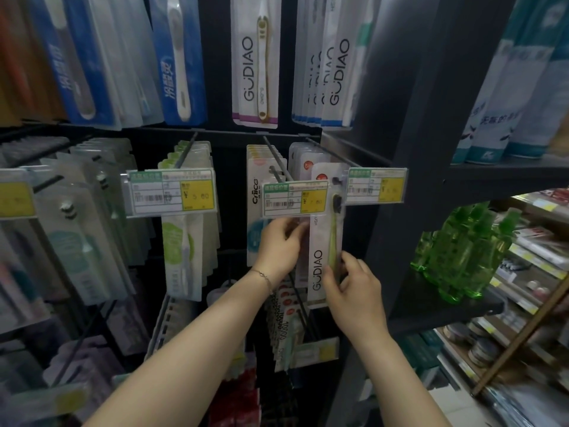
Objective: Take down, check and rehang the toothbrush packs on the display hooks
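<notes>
Head view: right hand [354, 291] pinches GUDIAO pack [318, 269] containing green toothbrush [333, 241]; left hand [278, 245] seemingly grips it.

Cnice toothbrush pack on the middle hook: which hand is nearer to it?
Left. The left hand overlaps the lower right of the Cnice toothbrush pack; the right hand is farther right and lower, pinching the GUDIAO toothbrush pack.

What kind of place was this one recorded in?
Most likely a shop's toiletries aisle: toothbrush packs hang in rows on wire hooks, yellow price tags front the hooks, and green bottles stand on a shelf at right. The right hand pinches a GUDIAO pack.
</notes>
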The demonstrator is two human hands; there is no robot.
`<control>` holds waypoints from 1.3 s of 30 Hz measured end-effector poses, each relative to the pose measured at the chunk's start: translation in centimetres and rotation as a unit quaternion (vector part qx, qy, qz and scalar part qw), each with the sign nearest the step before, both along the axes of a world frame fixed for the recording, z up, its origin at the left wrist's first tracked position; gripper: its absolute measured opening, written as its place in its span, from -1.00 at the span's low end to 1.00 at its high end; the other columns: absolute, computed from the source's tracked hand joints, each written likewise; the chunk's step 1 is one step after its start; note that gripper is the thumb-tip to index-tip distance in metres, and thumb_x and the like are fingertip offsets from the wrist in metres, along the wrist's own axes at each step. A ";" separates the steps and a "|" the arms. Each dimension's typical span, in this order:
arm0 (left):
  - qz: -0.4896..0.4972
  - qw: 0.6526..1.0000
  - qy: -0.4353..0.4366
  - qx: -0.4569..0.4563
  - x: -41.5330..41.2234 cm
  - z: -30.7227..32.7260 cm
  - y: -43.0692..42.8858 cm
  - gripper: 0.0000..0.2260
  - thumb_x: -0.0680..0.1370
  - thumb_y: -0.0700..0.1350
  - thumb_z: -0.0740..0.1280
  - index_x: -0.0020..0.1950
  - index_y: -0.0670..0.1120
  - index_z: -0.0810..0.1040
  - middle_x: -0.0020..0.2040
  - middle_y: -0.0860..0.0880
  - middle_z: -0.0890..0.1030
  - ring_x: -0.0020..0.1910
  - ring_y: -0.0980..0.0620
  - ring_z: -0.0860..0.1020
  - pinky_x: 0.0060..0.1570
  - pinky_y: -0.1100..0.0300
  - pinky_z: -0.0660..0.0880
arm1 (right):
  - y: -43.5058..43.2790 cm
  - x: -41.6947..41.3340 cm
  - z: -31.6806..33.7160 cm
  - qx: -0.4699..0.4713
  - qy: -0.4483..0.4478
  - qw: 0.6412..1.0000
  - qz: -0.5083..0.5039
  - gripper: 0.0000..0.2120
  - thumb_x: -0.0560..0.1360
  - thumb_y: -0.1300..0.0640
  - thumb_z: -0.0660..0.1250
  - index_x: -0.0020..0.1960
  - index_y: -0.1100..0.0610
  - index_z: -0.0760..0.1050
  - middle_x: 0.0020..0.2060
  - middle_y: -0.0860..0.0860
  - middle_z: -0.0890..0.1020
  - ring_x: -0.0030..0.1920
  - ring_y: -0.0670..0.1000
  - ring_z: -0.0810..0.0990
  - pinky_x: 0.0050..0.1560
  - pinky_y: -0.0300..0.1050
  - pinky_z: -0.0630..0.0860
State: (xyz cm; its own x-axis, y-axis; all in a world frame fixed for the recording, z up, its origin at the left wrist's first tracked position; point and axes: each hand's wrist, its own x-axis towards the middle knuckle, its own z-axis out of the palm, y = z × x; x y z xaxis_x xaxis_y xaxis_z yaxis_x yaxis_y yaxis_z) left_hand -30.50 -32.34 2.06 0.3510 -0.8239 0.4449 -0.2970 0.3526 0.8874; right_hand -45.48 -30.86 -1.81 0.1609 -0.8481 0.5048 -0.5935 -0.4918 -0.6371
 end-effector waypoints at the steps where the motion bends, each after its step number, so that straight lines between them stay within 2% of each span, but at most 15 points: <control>1: 0.011 1.000 0.003 -0.002 0.2 -0.2 0.1 -0.87 0.60 -0.16 0.29 0.07 -0.04 0.62 -0.03 0.14 0.65 0.00 0.26 0.58 0.00 0.37 0.50 | 0.1 0.0 0.0 -0.002 -0.002 1.000 0.001 -0.59 0.56 -0.04 0.26 0.36 0.11 0.43 -0.06 -0.04 0.50 -0.10 0.00 0.54 -0.14 -0.23 0.34; 4: 0.046 0.999 0.011 0.010 0.8 -0.7 0.7 -0.86 0.60 -0.12 0.29 0.09 -0.07 0.61 0.01 0.03 0.66 0.01 0.13 0.61 0.05 0.19 0.56 | 0.2 0.0 0.0 -0.005 -0.002 1.000 0.001 -0.59 0.56 -0.03 0.26 0.35 0.11 0.44 -0.07 -0.03 0.50 -0.10 0.01 0.53 -0.14 -0.22 0.33; 6: 0.050 0.998 0.029 0.015 1.1 -0.9 1.3 -0.91 0.60 -0.13 0.28 0.00 -0.02 0.59 -0.07 0.01 0.66 -0.11 0.12 0.62 -0.07 0.16 0.59 | 0.1 0.1 0.0 -0.005 0.002 1.000 -0.002 -0.58 0.56 -0.04 0.26 0.35 0.12 0.44 -0.04 -0.01 0.51 -0.08 0.03 0.55 -0.13 -0.22 0.34; 9: 0.064 0.998 -0.003 0.005 1.3 -1.4 2.2 -0.88 0.60 -0.15 0.28 -0.12 -0.01 0.54 -0.19 0.03 0.64 -0.24 0.18 0.59 -0.22 0.33 0.54 | -0.2 0.2 -0.1 -0.001 0.003 1.000 -0.001 -0.59 0.57 -0.05 0.25 0.33 0.13 0.45 -0.02 0.02 0.52 -0.05 0.04 0.55 -0.12 -0.21 0.36; 13: 0.079 0.996 -0.030 0.035 1.7 -2.6 3.6 -0.88 0.61 -0.14 0.28 -0.14 -0.06 0.51 -0.23 -0.06 0.61 -0.37 0.14 0.57 -0.37 0.34 0.51 | -0.6 0.5 0.1 0.004 -0.001 1.000 -0.002 -0.62 0.58 -0.03 0.24 0.31 0.14 0.46 0.03 0.05 0.53 0.02 0.04 0.54 -0.03 -0.09 0.50; 15: 0.076 0.995 -0.033 0.050 2.0 -3.3 4.3 -0.88 0.61 -0.15 0.27 -0.10 -0.14 0.51 -0.22 -0.17 0.59 -0.38 0.09 0.54 -0.40 0.38 0.49 | -1.0 0.8 0.2 0.013 -0.006 1.000 -0.006 -0.63 0.59 -0.01 0.23 0.30 0.15 0.46 0.04 0.06 0.54 0.03 0.05 0.53 0.00 -0.06 0.51; 17: 0.083 0.994 -0.044 0.060 2.5 -4.0 4.8 -0.88 0.61 -0.14 0.27 -0.11 -0.13 0.50 -0.22 -0.19 0.59 -0.34 0.01 0.54 -0.38 0.36 0.51 | -1.4 1.2 0.2 0.014 -0.004 1.000 -0.009 -0.66 0.59 0.01 0.22 0.28 0.17 0.46 0.01 0.08 0.54 0.01 0.07 0.54 -0.02 -0.05 0.51; 18: 0.089 0.993 -0.050 0.062 2.7 -4.4 5.1 -0.88 0.60 -0.14 0.28 -0.13 -0.10 0.50 -0.23 -0.18 0.59 -0.32 -0.02 0.56 -0.37 0.32 0.54 | -1.5 1.4 0.2 0.013 -0.002 1.000 -0.011 -0.67 0.60 0.02 0.22 0.27 0.19 0.46 0.00 0.09 0.54 -0.01 0.07 0.54 -0.03 -0.03 0.52; 22: 0.111 0.990 -0.063 0.062 3.5 -5.3 6.2 -0.87 0.59 -0.14 0.29 -0.16 -0.05 0.49 -0.28 -0.10 0.58 -0.28 -0.12 0.59 -0.19 -0.06 0.61 | -2.5 2.5 0.2 0.021 -0.001 0.999 -0.024 -0.70 0.61 0.07 0.18 0.23 0.23 0.46 -0.02 0.13 0.54 -0.07 0.09 0.54 -0.09 -0.03 0.52; 24: 0.119 0.989 -0.067 0.062 3.8 -5.4 6.8 -0.89 0.59 -0.14 0.29 -0.14 -0.06 0.50 -0.27 -0.11 0.58 -0.29 -0.12 0.58 -0.20 -0.11 0.60 | -3.0 3.0 0.1 0.025 -0.003 0.999 -0.032 -0.72 0.61 0.10 0.18 0.20 0.26 0.46 -0.02 0.15 0.54 -0.08 0.11 0.55 -0.11 -0.04 0.51; 28: 0.110 0.990 -0.054 0.065 4.3 -5.1 8.3 -0.87 0.60 -0.12 0.28 -0.15 -0.02 0.50 -0.29 -0.08 0.57 -0.32 -0.13 0.58 -0.27 -0.11 0.59 | -3.6 3.7 0.2 0.037 -0.028 0.998 -0.031 -0.79 0.60 0.14 0.20 0.15 0.24 0.47 -0.01 0.16 0.56 -0.03 0.14 0.56 -0.11 -0.08 0.48; 31: 0.118 0.990 -0.048 0.063 4.6 -4.9 9.2 -0.87 0.60 -0.15 0.27 -0.14 -0.02 0.51 -0.29 -0.10 0.58 -0.33 -0.16 0.57 -0.27 -0.13 0.58 | -3.9 4.1 0.2 0.044 -0.048 0.997 -0.029 -0.80 0.59 0.14 0.23 0.14 0.22 0.47 0.01 0.16 0.58 0.01 0.16 0.58 -0.04 -0.01 0.55; 35: 0.130 0.988 -0.046 0.071 4.9 -4.9 10.0 -0.89 0.60 -0.13 0.28 -0.12 -0.03 0.52 -0.24 -0.11 0.61 -0.32 -0.15 0.59 -0.28 -0.12 0.58 | -3.4 4.4 0.5 0.068 -0.068 0.995 -0.035 -0.70 0.57 0.07 0.26 0.22 0.22 0.44 0.08 0.15 0.57 0.07 0.17 0.57 0.03 0.04 0.56; 37: 0.131 0.987 -0.048 0.075 4.9 -4.7 10.4 -0.89 0.60 -0.13 0.28 -0.12 -0.04 0.52 -0.23 -0.13 0.62 -0.34 -0.12 0.60 -0.35 -0.04 0.58 | -2.7 4.4 0.8 0.076 -0.048 0.995 -0.052 -0.63 0.57 0.03 0.25 0.29 0.22 0.41 0.15 0.14 0.52 0.11 0.18 0.55 0.04 0.02 0.53; 39: 0.133 0.987 -0.039 0.080 4.8 -4.4 10.7 -0.89 0.60 -0.15 0.28 -0.12 -0.06 0.51 -0.22 -0.14 0.61 -0.38 -0.07 0.59 -0.49 0.14 0.54 | -1.8 4.4 1.0 0.065 0.008 0.996 -0.065 -0.64 0.57 0.01 0.22 0.28 0.18 0.42 0.18 0.12 0.49 0.07 0.17 0.54 -0.04 -0.01 0.49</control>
State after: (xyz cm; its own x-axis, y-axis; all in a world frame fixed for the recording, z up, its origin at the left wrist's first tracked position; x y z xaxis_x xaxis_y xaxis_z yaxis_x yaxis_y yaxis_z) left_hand -25.68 -21.67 -2.34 0.5340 -0.7691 0.3512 -0.4307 0.1100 0.8958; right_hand -41.11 -32.67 -0.81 0.0518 -0.9203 0.3877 -0.6574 -0.3237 -0.6805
